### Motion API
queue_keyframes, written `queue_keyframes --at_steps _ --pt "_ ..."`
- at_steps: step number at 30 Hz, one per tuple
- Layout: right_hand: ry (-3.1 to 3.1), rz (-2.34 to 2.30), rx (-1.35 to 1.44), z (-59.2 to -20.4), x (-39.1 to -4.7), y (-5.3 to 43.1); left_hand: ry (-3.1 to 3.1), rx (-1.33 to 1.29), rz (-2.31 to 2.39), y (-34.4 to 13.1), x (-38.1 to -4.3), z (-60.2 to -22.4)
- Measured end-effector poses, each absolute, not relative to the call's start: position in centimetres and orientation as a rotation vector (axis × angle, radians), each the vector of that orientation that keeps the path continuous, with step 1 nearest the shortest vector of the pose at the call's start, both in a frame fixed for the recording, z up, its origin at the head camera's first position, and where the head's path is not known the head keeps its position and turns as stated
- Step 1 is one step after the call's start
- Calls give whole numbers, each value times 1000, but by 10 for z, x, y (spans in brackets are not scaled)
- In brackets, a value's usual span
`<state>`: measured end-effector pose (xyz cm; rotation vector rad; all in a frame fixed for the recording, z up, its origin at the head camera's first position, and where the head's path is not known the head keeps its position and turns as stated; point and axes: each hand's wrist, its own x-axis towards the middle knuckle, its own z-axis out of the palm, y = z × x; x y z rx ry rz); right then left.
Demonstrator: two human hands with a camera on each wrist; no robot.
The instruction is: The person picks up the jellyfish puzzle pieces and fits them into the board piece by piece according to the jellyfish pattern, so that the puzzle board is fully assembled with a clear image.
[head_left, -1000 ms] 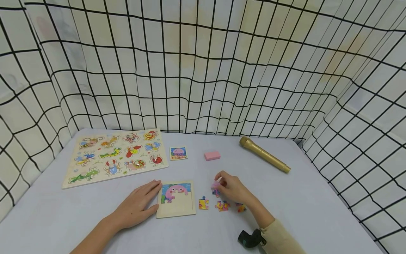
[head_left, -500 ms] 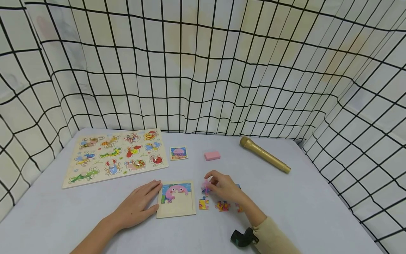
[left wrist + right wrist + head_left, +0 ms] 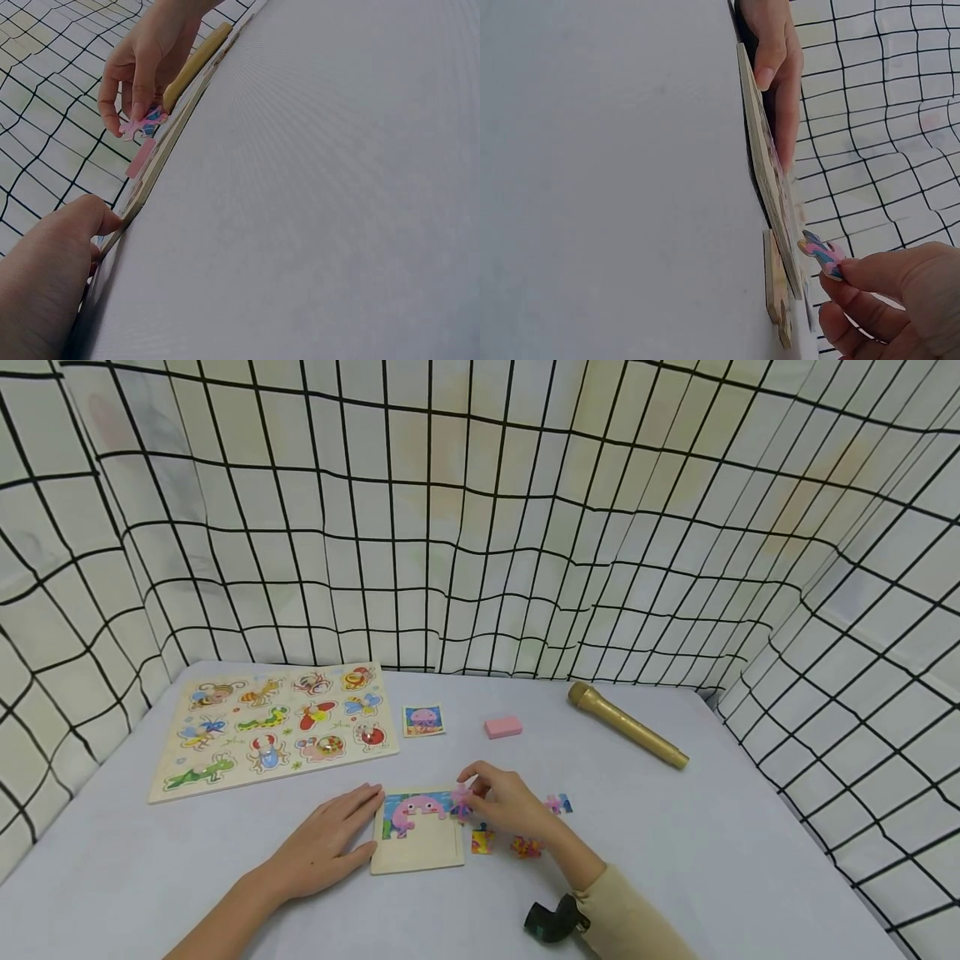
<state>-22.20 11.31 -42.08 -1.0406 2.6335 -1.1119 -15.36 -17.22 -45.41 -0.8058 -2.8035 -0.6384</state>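
1. Over at the back left corner of the worktop (image 3: 750,827), a wooden bug board (image 3: 288,747) is lying flat, showing insects in rows.
2. The left hand (image 3: 326,847) is resting against the left edge of the puzzle tray, fingers relaxed and fairly straight, thumb touching near the front left corner.
3. The puzzle tray (image 3: 435,852) is sitting toward the front edge of the worktop, with a pink face and blue filling its back part and bare wood showing up front.
4. A small picture card (image 3: 423,721) is lying behind it, just beside the bug board.
5. The right hand (image 3: 510,797) is pinching a pink and blue puzzle piece (image 3: 823,255) between thumb and finger, holding it up by the tray's back right corner.
6. Just off the tray's right edge, a yellow piece (image 3: 480,841) is lying loose; a pink block (image 3: 503,727) is sitting farther back, and a red and yellow piece (image 3: 527,847) is lying near the forearm.
7. Another pink and blue one, the spare piece (image 3: 564,803), is peeking out past the wrist.
8. A gold microphone (image 3: 627,725) is lying slantwise toward the back right corner.
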Motion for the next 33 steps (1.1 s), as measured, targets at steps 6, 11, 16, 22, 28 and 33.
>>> queue_keyframes --at_steps 6,11,16,22,28,33 --pt "2590 -1128 -1031 -422 -221 99 -2809 -806 -631 -172 -154 -454" --pt "2558 -1145 -1048 -421 -217 88 -2804 -808 -638 -173 -154 -454" --pt "2538 -1152 -1052 -424 -216 79 -2799 -811 -637 -173 -153 -453" --pt "2535 -1139 -1081 -428 -215 73 -2795 -815 -639 -173 -153 -452" --pt "2614 -1062 -1065 -429 -215 68 -2778 -826 -638 -173 -153 -454" --pt "2648 -1005 -1069 -429 -214 66 -2775 -825 -637 -173 -154 -455"
